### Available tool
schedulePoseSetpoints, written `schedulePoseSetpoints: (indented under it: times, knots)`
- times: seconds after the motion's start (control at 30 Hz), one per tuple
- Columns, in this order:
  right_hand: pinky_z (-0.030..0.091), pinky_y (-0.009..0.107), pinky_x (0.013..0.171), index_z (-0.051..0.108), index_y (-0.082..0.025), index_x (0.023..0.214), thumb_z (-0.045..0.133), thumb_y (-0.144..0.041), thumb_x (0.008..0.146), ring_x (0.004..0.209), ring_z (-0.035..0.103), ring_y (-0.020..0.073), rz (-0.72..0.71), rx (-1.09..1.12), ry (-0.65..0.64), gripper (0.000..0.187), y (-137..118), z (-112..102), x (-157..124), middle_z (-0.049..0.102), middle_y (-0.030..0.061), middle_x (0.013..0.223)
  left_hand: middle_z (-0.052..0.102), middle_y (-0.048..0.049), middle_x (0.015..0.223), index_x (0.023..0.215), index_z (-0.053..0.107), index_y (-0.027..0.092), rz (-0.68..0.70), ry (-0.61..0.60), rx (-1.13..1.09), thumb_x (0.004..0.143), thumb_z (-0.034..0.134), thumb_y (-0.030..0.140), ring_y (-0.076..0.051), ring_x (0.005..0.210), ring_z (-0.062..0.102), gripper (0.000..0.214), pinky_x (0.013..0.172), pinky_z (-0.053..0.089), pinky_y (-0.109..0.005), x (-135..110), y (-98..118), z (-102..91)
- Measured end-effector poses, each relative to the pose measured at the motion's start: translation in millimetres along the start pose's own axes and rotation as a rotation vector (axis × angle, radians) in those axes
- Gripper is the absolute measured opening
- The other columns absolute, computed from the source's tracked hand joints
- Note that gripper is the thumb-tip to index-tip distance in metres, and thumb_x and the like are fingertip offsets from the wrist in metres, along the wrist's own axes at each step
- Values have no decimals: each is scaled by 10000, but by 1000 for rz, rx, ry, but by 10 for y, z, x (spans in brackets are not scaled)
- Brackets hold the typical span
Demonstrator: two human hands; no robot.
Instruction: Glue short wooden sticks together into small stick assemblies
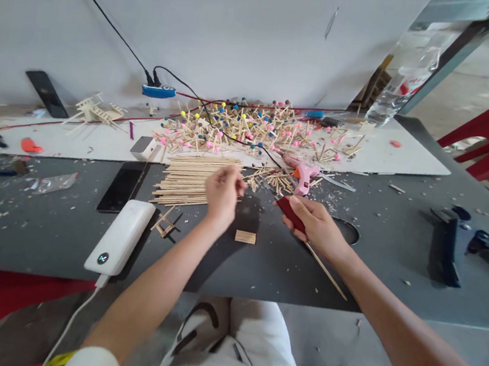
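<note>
Centre frame: left hand [224, 191] pinched closed at stick pile [191, 179] right edge, contents unclear, right hand [317, 224] gripping red-handled tool [291, 212] and long stick [327, 271]; best pinch one stick, tool clear of fingers.

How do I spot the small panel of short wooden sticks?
On the dark grey table, find the neat stack of long wooden sticks. Just nearer the person, near the left hand, the small panel lies alone: a solid joined rectangle, not loose sticks.
</note>
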State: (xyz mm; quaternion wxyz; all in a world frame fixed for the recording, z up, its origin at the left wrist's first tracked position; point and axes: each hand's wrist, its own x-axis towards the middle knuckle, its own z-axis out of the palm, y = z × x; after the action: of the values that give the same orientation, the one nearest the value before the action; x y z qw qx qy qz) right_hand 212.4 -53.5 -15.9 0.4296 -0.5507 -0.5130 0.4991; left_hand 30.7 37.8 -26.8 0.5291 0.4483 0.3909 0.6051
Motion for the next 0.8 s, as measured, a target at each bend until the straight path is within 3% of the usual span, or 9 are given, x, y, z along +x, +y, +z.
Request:
schedulePoseSetpoints:
  times: [0.07,0.13,0.2,0.27,0.37,0.5,0.57,0.63,0.8]
  knots:
    - [268,218,416,631,-178,912,460,-646,959,422,385,73,-36,-41,40,501,8,-46,3,571,-10,636,470,54,501,646,507,184,43,108,-4,853,689,499,-71,427,497,419,395,313,-182,103,55,-128]
    - [343,231,463,659,-181,919,497,-617,951,467,448,95,-113,-120,130,466,8,-100,23,620,12,679,408,58,454,582,443,190,37,87,80,887,638,497,-70,395,475,474,380,282,-180,148,76,-211]
    - [443,262,577,698,-193,998,591,-555,910,596,572,143,-209,-263,276,388,3,-187,49,698,45,807,481,38,488,620,508,185,29,-27,184,885,643,492,-82,411,511,427,383,303,-182,135,66,-225]
    - [493,306,726,721,-211,1090,682,-479,845,797,663,212,-278,-473,457,365,2,-336,56,744,65,971,605,4,618,775,620,179,40,-168,269,873,665,490,-103,473,585,329,401,349,-189,92,46,-191]
    - [483,349,810,736,-225,1126,677,-408,837,884,683,259,-224,-782,637,347,29,-675,7,764,80,1011,628,2,668,872,656,180,87,-303,399,930,584,489,-108,493,605,322,453,401,-202,39,43,-146]
    - [451,350,791,741,-222,1135,673,-366,843,880,681,274,-61,-1081,578,333,164,-1135,-114,773,117,1012,503,32,495,638,540,183,160,-293,567,979,486,461,-107,449,555,444,519,421,-216,34,82,-181]
    - [441,346,781,739,-205,1138,668,-350,850,870,679,276,-10,-1148,480,330,265,-1290,-157,774,124,977,552,29,556,685,559,183,189,-290,566,952,536,422,-108,468,573,359,523,424,-217,46,85,-210]
    - [438,338,774,734,-214,1139,667,-344,854,863,675,268,22,-1145,461,321,362,-1397,-181,772,117,970,607,27,649,825,614,184,219,-300,549,922,572,356,-106,496,592,201,531,431,-214,58,70,-231]
    - [431,348,763,723,-204,1124,655,-367,864,849,660,267,55,-1157,610,315,519,-1563,-174,762,141,977,583,33,607,888,650,190,288,-280,640,900,562,271,-120,539,586,120,579,445,-220,91,12,-263]
